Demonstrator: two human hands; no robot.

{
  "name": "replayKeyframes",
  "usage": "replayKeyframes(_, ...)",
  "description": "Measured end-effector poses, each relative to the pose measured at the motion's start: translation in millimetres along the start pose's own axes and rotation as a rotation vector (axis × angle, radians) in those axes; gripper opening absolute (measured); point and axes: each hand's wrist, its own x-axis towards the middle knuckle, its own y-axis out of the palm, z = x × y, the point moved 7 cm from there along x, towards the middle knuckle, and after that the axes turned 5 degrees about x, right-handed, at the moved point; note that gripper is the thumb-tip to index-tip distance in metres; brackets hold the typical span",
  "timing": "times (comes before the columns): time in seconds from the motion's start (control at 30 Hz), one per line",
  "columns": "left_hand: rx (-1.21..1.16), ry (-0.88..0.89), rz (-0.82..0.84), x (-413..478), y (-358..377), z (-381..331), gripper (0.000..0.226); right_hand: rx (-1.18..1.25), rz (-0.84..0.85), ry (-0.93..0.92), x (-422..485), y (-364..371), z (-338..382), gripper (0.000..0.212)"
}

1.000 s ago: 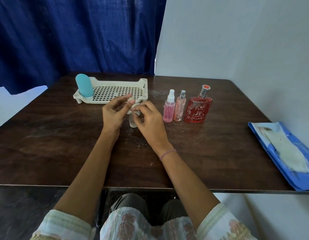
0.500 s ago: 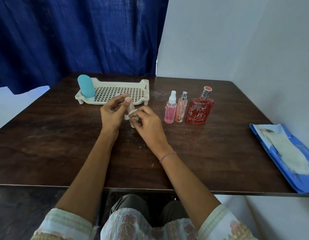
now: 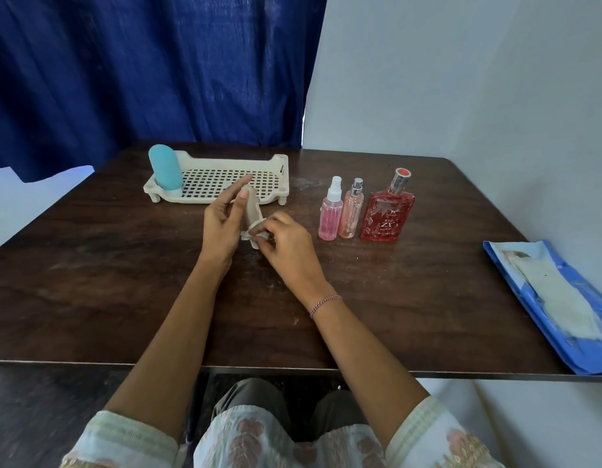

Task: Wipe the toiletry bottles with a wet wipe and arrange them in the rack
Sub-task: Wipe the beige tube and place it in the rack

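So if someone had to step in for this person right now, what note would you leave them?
Left hand: holds a small beige bottle above the table, tilted.
Right hand: pinches a wet wipe against the bottle's lower part.
Done: the teal bottle stands in the left end of the rack.
Left: finish wiping this bottle and rack it, then wipe and rack the pink spray bottle, the peach spray bottle and the red perfume bottle, all standing right of the rack.
The blue wipes pack lies at the table's right edge.

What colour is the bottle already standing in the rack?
Light teal blue. The bottle stands at the left end of the cream rack, clearest in the head view.
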Motion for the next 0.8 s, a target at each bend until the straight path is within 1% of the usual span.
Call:
replayKeyframes(0.1, -0.029, -0.024, 0.008, 1.5, -1.9, 5.2, 0.031, 0.084, -0.065, 0.06, 1.5, -5.1, -6.4, 0.014)
replayKeyframes(0.17, -0.036, -0.033, 0.023, 2.3, -2.2, 9.9, 0.03, 0.098, -0.093, 0.093, 1.5, -7.4, -11.9, 0.014)
replayKeyframes(0.37, -0.044, -0.034, 0.049, 3.1, -2.4, 11.2, 0.031, 0.105, -0.02, 0.038, -0.1, 1.8, -2.8, 0.025)
replayKeyframes(0.5, -0.073, -0.037, 0.05, 1.8, -2.4, 11.1, 0.031, 0.113, -0.087, 0.114, 0.4, -1.5, -16.8, 0.027)
replayKeyframes(0.57, -0.087, -0.05, 0.03, 2.5, -4.5, 11.7, 0.033, 0.106, -0.089, 0.141, 1.1, -0.7, -19.4, 0.026)
replayKeyframes(0.7, -0.193, -0.108, 0.046, 2.3, 1.2, 11.1, 0.029, 0.081, -0.058, 0.032, 0.3, 1.6, -4.3, 0.021)
replayKeyframes(0.8, -0.257, -0.143, 0.067, 3.4, 6.5, 13.5, 0.029, 0.072, -0.099, 0.056, -0.5, -3.5, -11.6, 0.02)
